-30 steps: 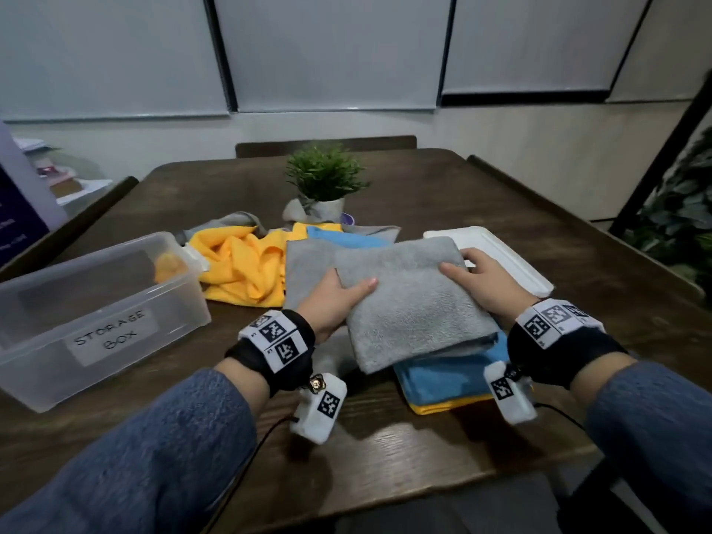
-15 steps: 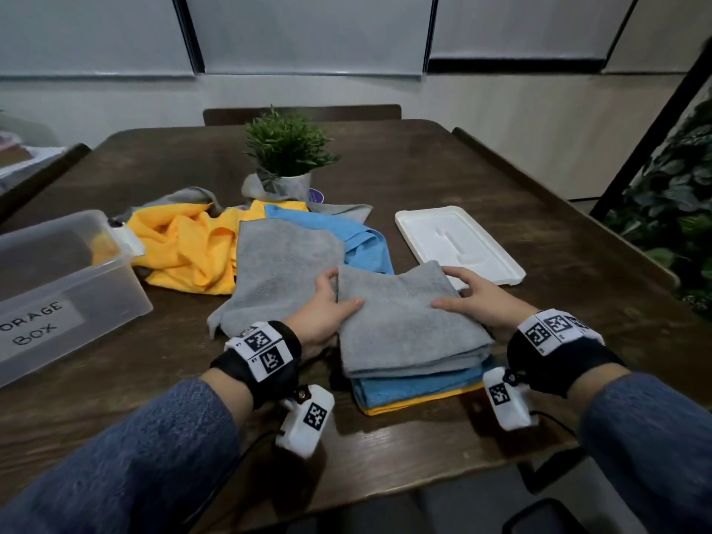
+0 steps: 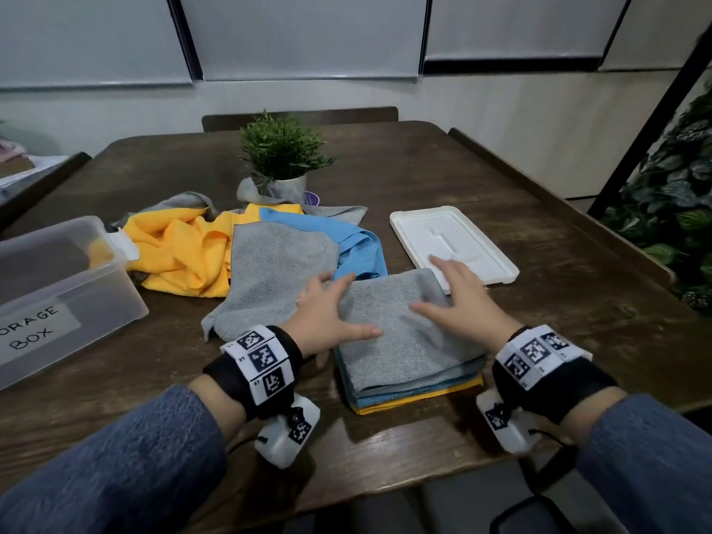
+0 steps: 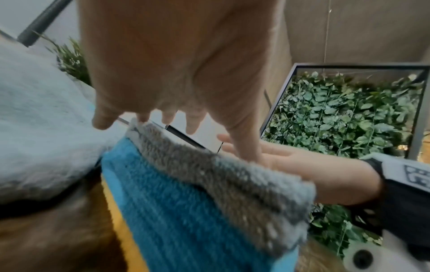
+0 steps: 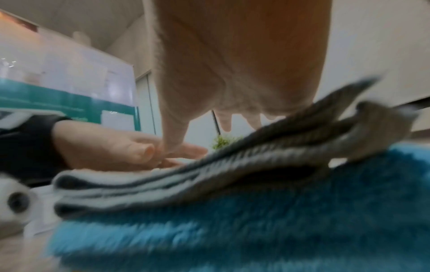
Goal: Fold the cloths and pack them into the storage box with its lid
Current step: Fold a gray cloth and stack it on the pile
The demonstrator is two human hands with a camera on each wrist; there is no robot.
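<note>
- A folded grey cloth is laid on top of a blue and yellow stack on the bench.
- The left hand and right hand are spread flat on it, each grip released.
- The storage box is set at the left, the lid at the right.

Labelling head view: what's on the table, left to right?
Storage box → yellow cloth → unfolded grey cloth → folded cloth stack → white lid.
</note>
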